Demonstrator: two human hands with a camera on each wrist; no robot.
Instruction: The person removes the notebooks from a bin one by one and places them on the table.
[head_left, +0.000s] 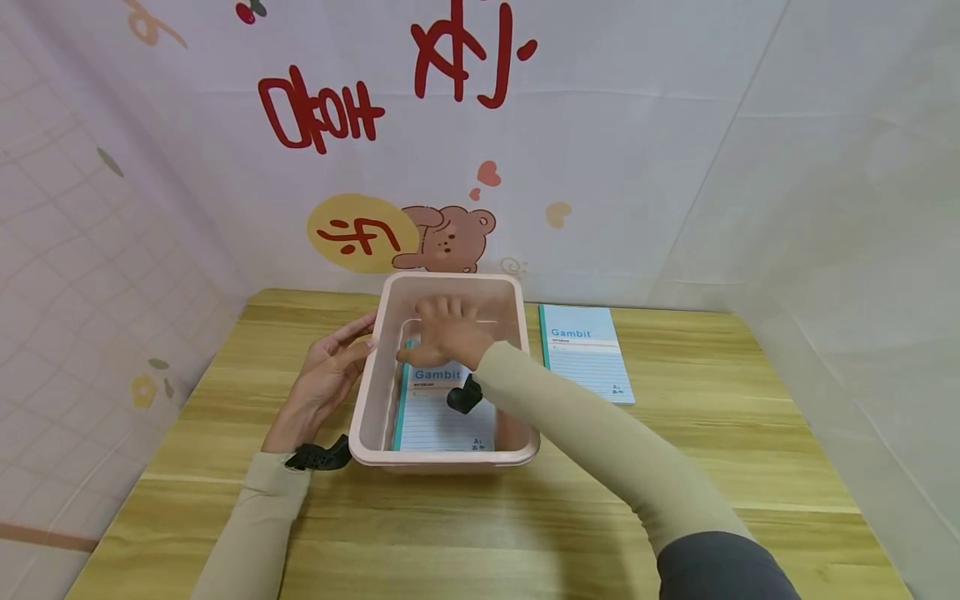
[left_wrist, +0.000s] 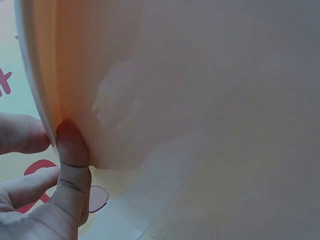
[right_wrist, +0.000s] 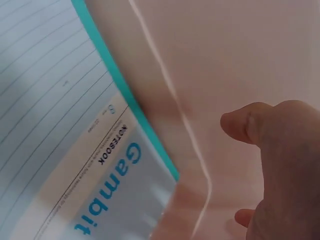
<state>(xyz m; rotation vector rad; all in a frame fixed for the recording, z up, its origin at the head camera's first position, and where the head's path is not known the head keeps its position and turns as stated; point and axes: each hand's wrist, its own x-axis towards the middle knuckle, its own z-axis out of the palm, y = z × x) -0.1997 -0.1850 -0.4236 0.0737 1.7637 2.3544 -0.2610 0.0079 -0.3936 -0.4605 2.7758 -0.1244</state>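
A pale pink plastic bin [head_left: 360,417] stands on the table with a light blue Gambit notebook [head_left: 442,421] lying flat inside it. At the bin's left side, my left hand [head_left: 330,375] pinches the rim between thumb and finger, as the left wrist view shows at the rim's edge [left_wrist: 37,95]. My right hand [head_left: 450,333] reaches into the bin over the top end of the notebook, fingers spread and holding nothing. In the right wrist view its thumb [right_wrist: 245,122] sits apart from the notebook's teal spine [right_wrist: 125,97].
A second Gambit notebook [head_left: 588,354] lies on the wooden table [head_left: 712,400] to the right of the bin. Behind the table hangs a white printed cloth [head_left: 622,150], close to the bin's far end. Cloth also borders the left and right sides.
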